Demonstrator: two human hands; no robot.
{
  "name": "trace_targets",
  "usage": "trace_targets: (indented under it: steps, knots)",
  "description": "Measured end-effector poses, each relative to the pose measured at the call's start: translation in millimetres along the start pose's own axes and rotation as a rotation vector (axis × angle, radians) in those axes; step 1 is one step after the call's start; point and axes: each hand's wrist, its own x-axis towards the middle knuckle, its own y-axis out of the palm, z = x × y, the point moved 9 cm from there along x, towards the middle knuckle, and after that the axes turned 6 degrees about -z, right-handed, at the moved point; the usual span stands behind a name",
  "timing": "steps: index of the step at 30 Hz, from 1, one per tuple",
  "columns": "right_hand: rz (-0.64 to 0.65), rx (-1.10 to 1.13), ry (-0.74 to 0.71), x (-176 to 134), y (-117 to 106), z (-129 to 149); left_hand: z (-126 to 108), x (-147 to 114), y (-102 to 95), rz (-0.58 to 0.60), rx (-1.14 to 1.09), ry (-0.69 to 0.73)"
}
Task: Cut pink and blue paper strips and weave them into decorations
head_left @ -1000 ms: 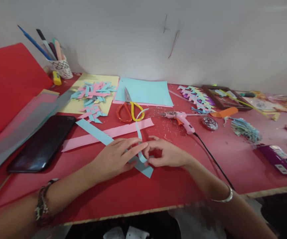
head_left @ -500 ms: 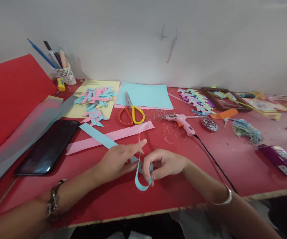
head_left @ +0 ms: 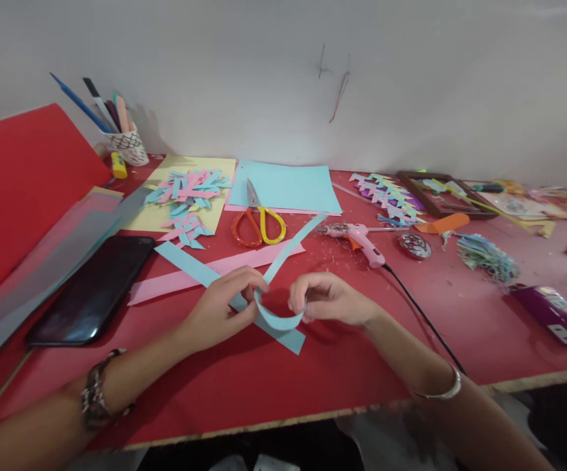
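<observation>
Head view: left hand [head_left: 220,309] and right hand [head_left: 336,301] both pinch one curled strip [head_left: 279,322] over the counter [head_left: 362,373], toward its front edge. Below, a flat strip [head_left: 181,260] crosses a pink strip [head_left: 163,285]; scissors [head_left: 253,199] lie nearer the back edge.

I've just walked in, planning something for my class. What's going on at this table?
The person's right hand pinches a bent blue strip near one end, while the left hand touches it farther along; its other end juts up free. Beneath, a flat blue strip lies across a pink strip. The scissors and glue gun lie beyond, untouched.
</observation>
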Motion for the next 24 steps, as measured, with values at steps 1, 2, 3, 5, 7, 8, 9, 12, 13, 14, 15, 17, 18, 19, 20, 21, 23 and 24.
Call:
trace_targets:
  steps: [1, 2, 3, 5, 7, 8, 9, 12, 13, 14, 15, 17, 18, 19, 20, 21, 23, 24]
  knots:
    - [-0.075, -0.009, -0.028, 1, -8, 3, 1, 0, 0.3, 0.000, -0.021, -0.007]
    - [-0.145, -0.015, -0.051, 1, -16, 5, 2, 0, 1.1, 0.005, -0.039, -0.014]
    - [-0.209, -0.017, -0.067, 1, -24, 6, 3, 0, 1.7, 0.012, -0.053, -0.019]
    - [-0.311, -0.009, -0.083, 1, -35, 7, 4, -1, 1.4, 0.016, -0.062, -0.026]
    - [-0.378, -0.007, -0.084, 1, -43, 6, 6, 0, -1.4, 0.004, -0.055, -0.039]
    - [-0.402, -0.016, -0.080, 1, -45, 5, 7, 0, -3.8, -0.011, -0.056, -0.049]
    - [-0.426, -0.033, -0.074, 1, -48, 4, 8, 1, -6.9, -0.033, -0.061, -0.060]
    - [-0.496, -0.155, -0.049, 0, -54, 2, 12, 3, -17.7, -0.124, -0.092, -0.110]
    - [-0.519, -0.218, -0.048, -1, -56, 3, 14, 3, -21.4, -0.160, -0.102, -0.141]
    - [-0.538, -0.291, -0.051, -1, -57, 4, 17, 3, -24.8, -0.196, -0.113, -0.174]
    - [-0.552, -0.369, -0.058, -1, -57, 7, 20, 2, -27.8, -0.231, -0.126, -0.209]
    - [-0.580, -0.552, -0.099, -2, -55, 14, 27, 0, -32.0, -0.287, -0.166, -0.276]
    - [-0.598, -0.655, -0.140, -3, -52, 20, 30, 0, -32.1, -0.295, -0.190, -0.304]
    - [-0.611, -0.758, -0.191, -5, -49, 27, 33, -1, -30.6, -0.286, -0.214, -0.330]
    - [-0.615, -0.854, -0.246, -6, -44, 33, 35, -1, -27.7, -0.263, -0.237, -0.351]
    - [-0.603, -0.933, -0.291, -7, -38, 38, 36, -1, -24.1, -0.229, -0.259, -0.365]
    - [-0.523, -1.026, -0.316, -7, -26, 38, 34, 0, -17.4, -0.163, -0.287, -0.358]
    - [-0.461, -1.044, -0.293, -5, -21, 34, 32, 1, -15.3, -0.142, -0.291, -0.343]
